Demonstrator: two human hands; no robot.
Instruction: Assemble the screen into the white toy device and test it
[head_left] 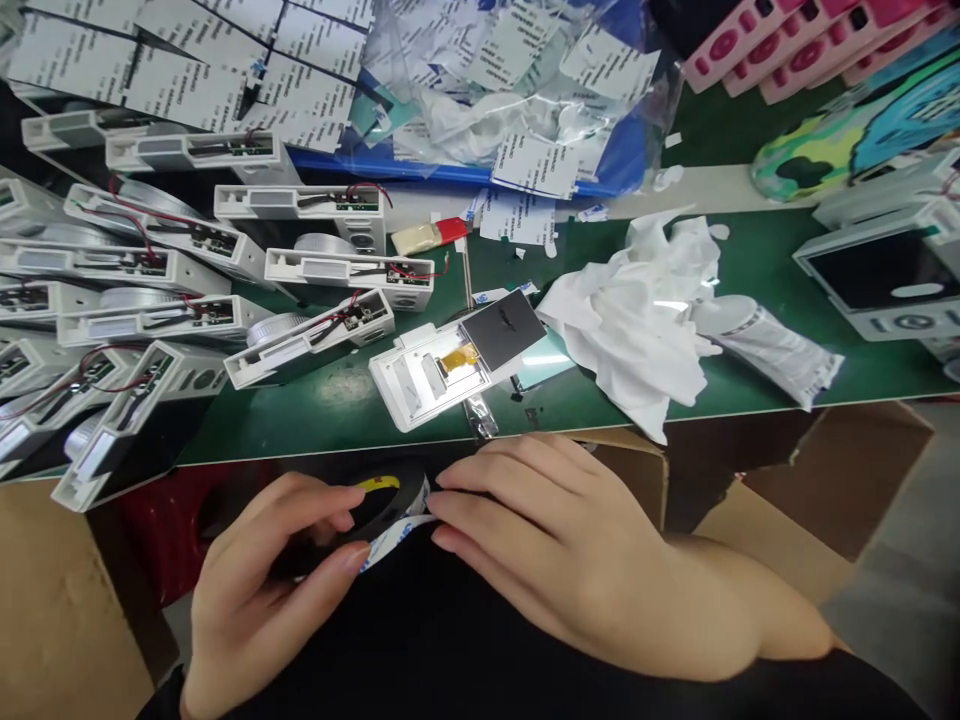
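Left hand (262, 590) curled, fingertips (341, 560) pinching the edge of a black tape roll (390, 505), held low over dark clothing, just below the surface edge. Right hand (555, 540) curved over the far side of the roll, fingers together and pressing on it, thumb out of sight. So both hands closed on the roll, neither open. White printed liner strip (394, 535) running off the roll between the two hands, w/ a yellow patch (379, 484) at the roll's top (label or tape, too small to tell).

Ahead, green surface (337, 420) packed w/ rows of white device housings (322, 270), red and black wires in each, all well apart from the hands. Nearest to them, an open white housing (442, 365) w/ gold flex cable and black pad. Just right of that, crumpled white cloth (630, 320) beside a silvery pouch (772, 350). Farther back, clear plastic bag (480, 80) stuffed w/ printed white labels, more label sheets (180, 70) top left, pink moulded pieces (795, 50) top right. Cardboard box (630, 470) under the surface edge, behind right hand.
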